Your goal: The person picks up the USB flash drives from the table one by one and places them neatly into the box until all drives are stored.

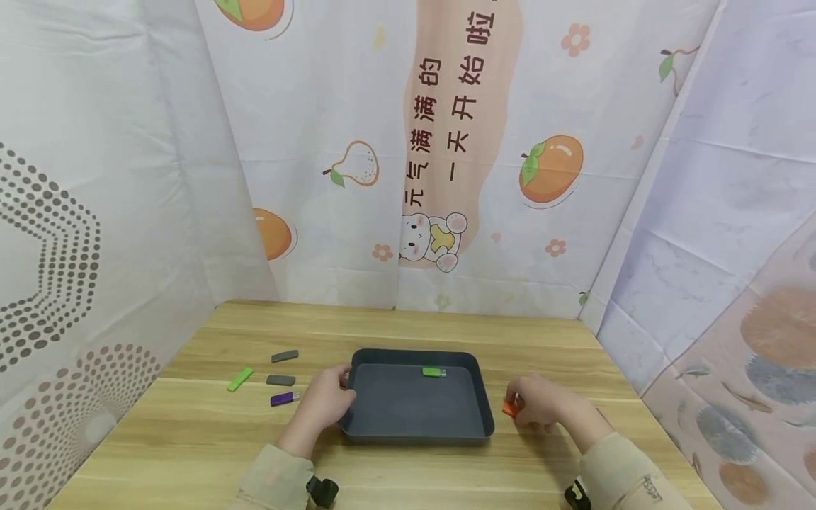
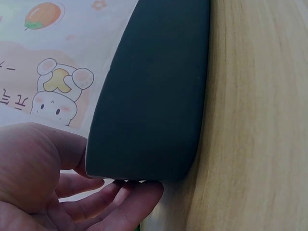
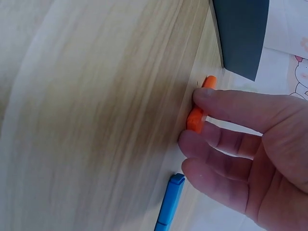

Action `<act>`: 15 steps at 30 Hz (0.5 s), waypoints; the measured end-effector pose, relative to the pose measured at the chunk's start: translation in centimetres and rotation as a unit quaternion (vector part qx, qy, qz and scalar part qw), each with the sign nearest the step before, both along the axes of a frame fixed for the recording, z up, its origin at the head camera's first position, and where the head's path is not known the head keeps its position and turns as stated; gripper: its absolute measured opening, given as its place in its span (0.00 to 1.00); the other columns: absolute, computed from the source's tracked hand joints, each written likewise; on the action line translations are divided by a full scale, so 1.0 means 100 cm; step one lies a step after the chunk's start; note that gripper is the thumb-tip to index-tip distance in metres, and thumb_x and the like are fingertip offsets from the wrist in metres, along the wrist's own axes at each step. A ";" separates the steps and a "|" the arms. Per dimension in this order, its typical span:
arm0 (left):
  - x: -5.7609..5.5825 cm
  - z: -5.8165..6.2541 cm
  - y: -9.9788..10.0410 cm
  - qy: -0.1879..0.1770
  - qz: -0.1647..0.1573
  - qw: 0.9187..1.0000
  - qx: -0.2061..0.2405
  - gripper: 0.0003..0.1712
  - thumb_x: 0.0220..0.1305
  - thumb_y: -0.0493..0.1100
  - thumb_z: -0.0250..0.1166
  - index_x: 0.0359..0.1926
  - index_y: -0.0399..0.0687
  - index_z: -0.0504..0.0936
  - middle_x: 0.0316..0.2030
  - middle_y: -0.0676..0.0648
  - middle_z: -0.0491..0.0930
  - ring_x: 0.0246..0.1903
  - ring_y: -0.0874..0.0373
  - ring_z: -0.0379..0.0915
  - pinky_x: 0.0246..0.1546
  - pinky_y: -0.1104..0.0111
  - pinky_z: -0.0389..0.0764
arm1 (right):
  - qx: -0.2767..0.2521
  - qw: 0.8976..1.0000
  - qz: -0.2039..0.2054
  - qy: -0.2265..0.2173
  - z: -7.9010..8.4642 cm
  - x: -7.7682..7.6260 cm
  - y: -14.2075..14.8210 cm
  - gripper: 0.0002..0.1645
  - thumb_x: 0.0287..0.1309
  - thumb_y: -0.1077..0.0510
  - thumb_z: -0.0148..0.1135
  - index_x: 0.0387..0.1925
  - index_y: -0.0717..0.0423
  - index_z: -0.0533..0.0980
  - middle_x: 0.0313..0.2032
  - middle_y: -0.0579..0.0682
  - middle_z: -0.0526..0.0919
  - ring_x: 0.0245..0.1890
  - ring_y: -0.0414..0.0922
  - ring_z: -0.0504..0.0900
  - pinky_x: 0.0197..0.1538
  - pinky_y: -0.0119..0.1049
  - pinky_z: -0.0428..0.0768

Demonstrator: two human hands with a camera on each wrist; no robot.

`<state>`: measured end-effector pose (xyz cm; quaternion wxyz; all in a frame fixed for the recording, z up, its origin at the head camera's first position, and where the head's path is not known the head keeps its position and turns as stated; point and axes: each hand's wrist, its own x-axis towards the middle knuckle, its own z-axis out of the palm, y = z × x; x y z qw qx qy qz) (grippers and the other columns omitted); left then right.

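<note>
A dark grey tray (image 1: 414, 438) lies on the table. My left hand (image 1: 331, 397) grips its left side, the thumb over the rim and the other fingers against the outer wall (image 2: 149, 96). A green USB stick (image 1: 433, 372) with a metal plug lies inside the tray near the far wall. To the right of the tray, my right hand (image 1: 538, 402) pinches an orange USB stick (image 3: 195, 119) between thumb and fingers at the tabletop. Close by its fingertips, a blue stick (image 3: 169, 204) lies on the table in the right wrist view; the head view does not show it.
Left of the tray lie a purple USB stick (image 1: 284, 399), two grey sticks (image 1: 280, 380) and another green stick (image 1: 240, 379). The wooden table (image 1: 421, 482) ends at printed curtains (image 1: 331, 234) at the back and both sides.
</note>
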<state>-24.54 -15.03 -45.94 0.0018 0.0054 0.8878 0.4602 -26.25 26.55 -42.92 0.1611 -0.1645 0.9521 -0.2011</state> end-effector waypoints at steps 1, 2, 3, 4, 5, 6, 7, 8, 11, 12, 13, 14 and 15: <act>0.000 0.000 0.000 -0.002 0.001 1.000 0.001 0.32 0.62 0.31 0.62 0.68 0.32 0.72 0.51 0.34 0.78 0.26 0.54 0.76 0.15 0.65 0.79 | 0.002 1.000 0.000 0.002 -0.001 0.000 0.000 0.16 0.48 0.73 0.71 0.35 0.52 0.79 0.21 0.52 0.75 0.12 0.48 0.78 0.13 0.45 0.80; 0.000 0.000 0.000 -0.003 0.002 1.000 0.002 0.32 0.62 0.31 0.62 0.68 0.32 0.72 0.51 0.34 0.78 0.25 0.54 0.76 0.15 0.65 0.79 | 0.004 1.000 0.000 0.003 -0.002 0.000 -0.001 0.16 0.48 0.73 0.71 0.35 0.52 0.79 0.22 0.52 0.75 0.12 0.48 0.78 0.13 0.45 0.80; 0.000 -0.001 0.000 -0.003 0.002 1.000 0.002 0.32 0.62 0.31 0.62 0.68 0.32 0.72 0.51 0.34 0.78 0.24 0.55 0.76 0.15 0.65 0.79 | 0.007 1.000 0.000 0.006 -0.003 0.000 -0.001 0.16 0.47 0.73 0.70 0.35 0.52 0.79 0.22 0.52 0.75 0.12 0.47 0.78 0.13 0.45 0.80; 0.000 0.000 0.000 -0.002 0.002 1.000 0.002 0.32 0.62 0.31 0.62 0.68 0.32 0.72 0.51 0.34 0.77 0.23 0.55 0.76 0.15 0.65 0.79 | 0.008 1.000 -0.001 0.007 -0.003 -0.001 -0.001 0.16 0.47 0.73 0.70 0.34 0.52 0.79 0.23 0.51 0.75 0.13 0.47 0.78 0.13 0.44 0.80; 0.000 0.001 0.000 -0.001 0.003 1.000 0.002 0.32 0.61 0.31 0.62 0.68 0.32 0.72 0.51 0.34 0.77 0.22 0.55 0.76 0.14 0.65 0.79 | 0.009 1.000 -0.001 0.009 -0.004 -0.001 -0.001 0.16 0.47 0.73 0.70 0.34 0.52 0.79 0.23 0.51 0.75 0.13 0.47 0.78 0.14 0.44 0.80; 0.000 0.001 0.000 -0.001 0.003 1.000 0.002 0.32 0.61 0.31 0.62 0.68 0.32 0.72 0.51 0.34 0.77 0.22 0.54 0.75 0.14 0.64 0.79 | 0.009 1.000 -0.002 0.010 -0.004 -0.001 -0.002 0.16 0.46 0.73 0.70 0.33 0.52 0.79 0.23 0.51 0.75 0.13 0.47 0.78 0.14 0.44 0.80; 0.001 0.001 0.001 0.000 0.002 1.000 0.001 0.32 0.61 0.31 0.62 0.68 0.32 0.72 0.51 0.34 0.77 0.22 0.54 0.75 0.14 0.64 0.79 | 0.011 1.000 -0.002 0.011 -0.004 -0.001 -0.002 0.16 0.46 0.73 0.70 0.33 0.51 0.79 0.24 0.51 0.74 0.14 0.47 0.78 0.14 0.44 0.80; 0.001 0.001 0.001 0.000 0.000 1.000 0.000 0.32 0.61 0.31 0.62 0.68 0.32 0.72 0.51 0.34 0.77 0.23 0.55 0.75 0.14 0.64 0.79 | 0.011 1.000 -0.001 0.012 -0.004 -0.001 -0.002 0.16 0.46 0.73 0.70 0.33 0.52 0.79 0.24 0.51 0.74 0.14 0.47 0.78 0.14 0.44 0.80; 0.001 0.000 0.001 -0.003 0.001 1.000 -0.003 0.32 0.62 0.31 0.62 0.68 0.32 0.72 0.52 0.33 0.77 0.25 0.55 0.76 0.14 0.64 0.79 | 0.014 1.000 -0.001 0.013 -0.004 0.000 -0.003 0.16 0.47 0.74 0.70 0.33 0.52 0.79 0.25 0.51 0.74 0.15 0.47 0.78 0.14 0.45 0.80; 0.002 0.000 0.001 -0.004 0.002 1.000 -0.004 0.32 0.62 0.31 0.62 0.68 0.32 0.72 0.52 0.33 0.77 0.25 0.55 0.76 0.15 0.64 0.79 | 0.015 1.000 -0.003 0.012 -0.004 0.000 -0.003 0.16 0.47 0.74 0.70 0.33 0.51 0.79 0.25 0.51 0.74 0.15 0.46 0.78 0.14 0.45 0.80; 0.002 0.000 0.001 -0.004 0.002 1.000 -0.005 0.32 0.62 0.31 0.62 0.68 0.32 0.72 0.52 0.33 0.77 0.25 0.55 0.76 0.14 0.64 0.79 | 0.016 1.000 -0.005 0.011 -0.003 0.000 -0.003 0.16 0.48 0.74 0.70 0.33 0.51 0.79 0.25 0.51 0.74 0.15 0.46 0.78 0.15 0.44 0.80; 0.002 0.000 0.000 -0.003 0.003 1.000 -0.006 0.32 0.62 0.31 0.62 0.68 0.32 0.72 0.52 0.33 0.77 0.25 0.55 0.76 0.14 0.64 0.79 | 0.018 1.000 -0.008 0.010 -0.003 0.001 -0.003 0.16 0.48 0.74 0.70 0.33 0.51 0.79 0.25 0.51 0.74 0.16 0.46 0.78 0.15 0.44 0.80; 0.002 0.000 0.000 -0.003 0.004 1.000 -0.006 0.32 0.62 0.31 0.62 0.68 0.32 0.72 0.52 0.33 0.77 0.25 0.54 0.76 0.14 0.64 0.79 | 0.018 1.000 -0.009 0.010 -0.003 0.001 -0.003 0.16 0.49 0.74 0.69 0.33 0.51 0.79 0.25 0.51 0.74 0.16 0.46 0.78 0.15 0.44 0.80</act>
